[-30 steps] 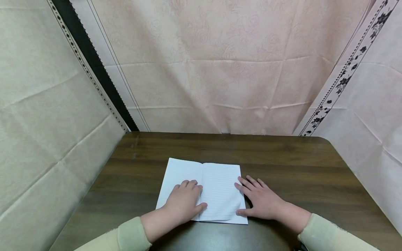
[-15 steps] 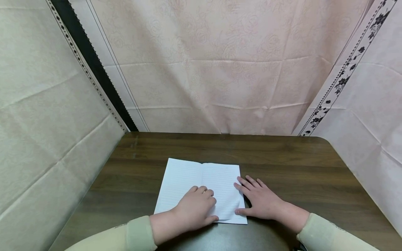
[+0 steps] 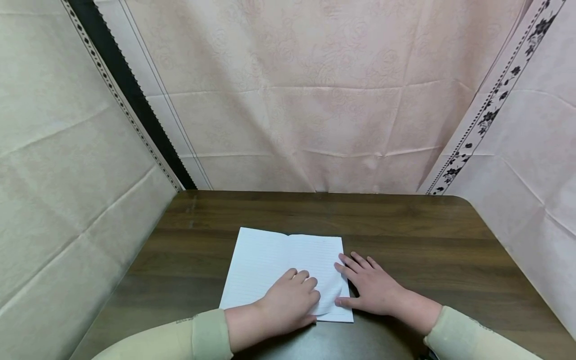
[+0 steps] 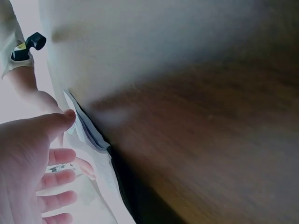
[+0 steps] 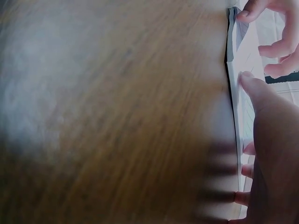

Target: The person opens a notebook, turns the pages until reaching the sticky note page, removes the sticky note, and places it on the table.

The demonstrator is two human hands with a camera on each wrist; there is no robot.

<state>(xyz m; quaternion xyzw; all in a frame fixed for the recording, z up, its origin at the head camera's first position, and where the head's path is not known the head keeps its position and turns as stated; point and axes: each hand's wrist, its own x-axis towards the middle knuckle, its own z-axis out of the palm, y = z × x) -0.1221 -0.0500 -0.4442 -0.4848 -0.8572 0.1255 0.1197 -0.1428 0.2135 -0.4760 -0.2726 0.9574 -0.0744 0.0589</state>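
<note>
An open lined notebook point(image 3: 256, 265) lies on the brown table. My left hand point(image 3: 292, 302) is over the lower part of its right page, its fingers relaxed and loosely bent. In the left wrist view the thumb of my left hand point(image 4: 28, 163) is near the notebook's edge point(image 4: 105, 170), and nothing sits between thumb and fingers. My right hand point(image 3: 371, 287) rests with spread fingers along the notebook's right edge. The thumb of my right hand point(image 5: 275, 140) lies at the page edge in the right wrist view. A curved leaf point(image 3: 333, 295) stands slightly off the page beneath it.
The wooden table point(image 3: 216, 210) extends around the notebook. Pale patterned cloth point(image 3: 315, 115) hangs behind the table's far edge, with more cloth point(image 3: 81, 200) along the left side and floral-bordered cloth point(image 3: 517, 165) on the right.
My left hand has slid rightward from the notebook's fold and left page onto the lower right page. My right hand has stayed at the right edge.
</note>
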